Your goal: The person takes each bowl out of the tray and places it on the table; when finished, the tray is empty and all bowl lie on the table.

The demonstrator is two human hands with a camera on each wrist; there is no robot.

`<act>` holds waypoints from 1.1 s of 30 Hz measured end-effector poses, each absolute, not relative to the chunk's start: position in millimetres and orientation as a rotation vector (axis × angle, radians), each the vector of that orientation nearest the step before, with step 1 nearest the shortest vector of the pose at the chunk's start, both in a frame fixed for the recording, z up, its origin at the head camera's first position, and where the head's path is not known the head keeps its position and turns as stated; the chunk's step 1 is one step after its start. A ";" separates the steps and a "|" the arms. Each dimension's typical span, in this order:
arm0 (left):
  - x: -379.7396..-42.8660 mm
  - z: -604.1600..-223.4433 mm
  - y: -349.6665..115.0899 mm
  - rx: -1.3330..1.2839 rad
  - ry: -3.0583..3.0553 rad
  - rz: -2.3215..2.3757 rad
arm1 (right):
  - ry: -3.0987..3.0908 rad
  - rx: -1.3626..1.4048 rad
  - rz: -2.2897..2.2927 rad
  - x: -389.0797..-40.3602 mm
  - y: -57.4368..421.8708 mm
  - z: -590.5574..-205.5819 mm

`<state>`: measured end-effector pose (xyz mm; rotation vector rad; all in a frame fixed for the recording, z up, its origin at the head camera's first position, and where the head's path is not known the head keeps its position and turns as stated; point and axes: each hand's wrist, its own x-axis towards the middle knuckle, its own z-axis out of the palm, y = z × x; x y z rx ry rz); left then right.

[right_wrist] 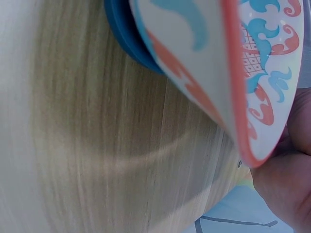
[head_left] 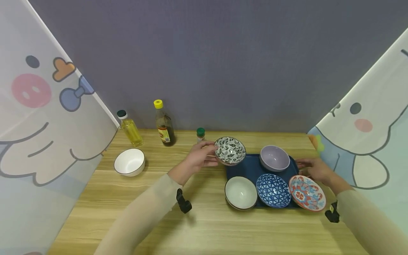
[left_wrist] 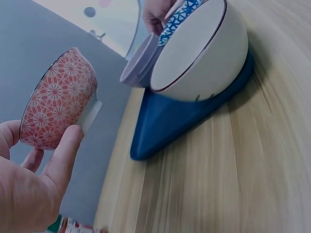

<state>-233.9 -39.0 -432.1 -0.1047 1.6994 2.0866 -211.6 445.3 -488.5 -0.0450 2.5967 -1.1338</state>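
Observation:
My left hand (head_left: 199,156) holds a small bowl (left_wrist: 60,99), thumb and fingers on its rim and base. Outside it has a red flower pattern; inside, black leaves on white. In the head view it overlaps the far left corner of a blue tray (head_left: 245,166). My right hand (head_left: 315,170) is at the tray's right edge, fingers loosely extended, just behind a red-and-blue patterned bowl (head_left: 307,193); that bowl partly hides the hand in the right wrist view. The tray also bears a lilac bowl (head_left: 275,158), a blue-patterned bowl (head_left: 273,190) and a white dark-rimmed bowl (head_left: 241,193).
Another white bowl (head_left: 129,162) stands at the left of the wooden table (head_left: 204,226). Behind it are an oil bottle (head_left: 131,131) and a dark sauce bottle (head_left: 164,127) with a yellow cap. A green-capped jar (head_left: 200,133) stands near the grey back wall (head_left: 204,71).

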 end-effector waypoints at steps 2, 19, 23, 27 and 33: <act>-231.4 -431.0 -48.7 -0.106 1.702 2.098 | 2.594 -0.040 -1.132 -211.2 445.0 -488.3; -218.6 -445.1 -138.7 -0.250 1.776 2.136 | 2.601 -0.044 -1.113 -210.8 447.4 -491.3; -217.6 -455.8 -159.2 -0.303 1.812 2.157 | 2.598 -0.056 -1.119 -210.9 446.9 -491.3; -215.5 -465.6 -175.5 -0.343 1.849 2.169 | 2.609 -0.056 -1.115 -210.8 446.7 -491.0; -212.6 -473.1 -190.8 -0.396 1.871 2.201 | 2.612 -0.069 -1.107 -210.6 447.7 -489.1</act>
